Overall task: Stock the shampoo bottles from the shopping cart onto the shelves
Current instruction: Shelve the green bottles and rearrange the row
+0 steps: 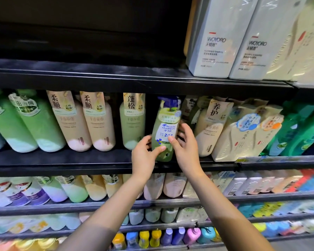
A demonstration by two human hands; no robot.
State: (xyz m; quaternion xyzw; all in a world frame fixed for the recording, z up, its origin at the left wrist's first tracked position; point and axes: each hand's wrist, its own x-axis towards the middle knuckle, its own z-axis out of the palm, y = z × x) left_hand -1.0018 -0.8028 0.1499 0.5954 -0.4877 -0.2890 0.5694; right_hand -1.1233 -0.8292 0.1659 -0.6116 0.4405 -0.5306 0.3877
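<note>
Both bare arms reach up and forward to the middle shelf. The left hand [145,154] is curled round the low part of a tall green plastic shampoo bottle with a blue pump top and a white and blue label [166,130]. Its thumb lies across the front of the bottle, near the bottom. The right hand [184,144] holds the other side of the same bottle. Its thumb presses the front just under the label, and its fingers [186,128] wrap round the side and back.

The green bottle stands upright between the two hands. Its bottom sits on or just above the front edge of the black metal shelf [71,161]; which one is hard to tell.

Just left of the left hand stands a pale green bottle with a gold paper tag [131,122]. Further left are two pink bottles with gold tags [85,124] and two bright green bottles [24,124]. Just right of the right hand is a cream bottle with a gold tag [209,127], then cream refill packs [243,133].

Above the hands, on the next shelf up, stand big pale grey bottles marked WOYORO [230,44]. Below the arms are more shelves full of many coloured bottles [98,189], and these look blurry.
</note>
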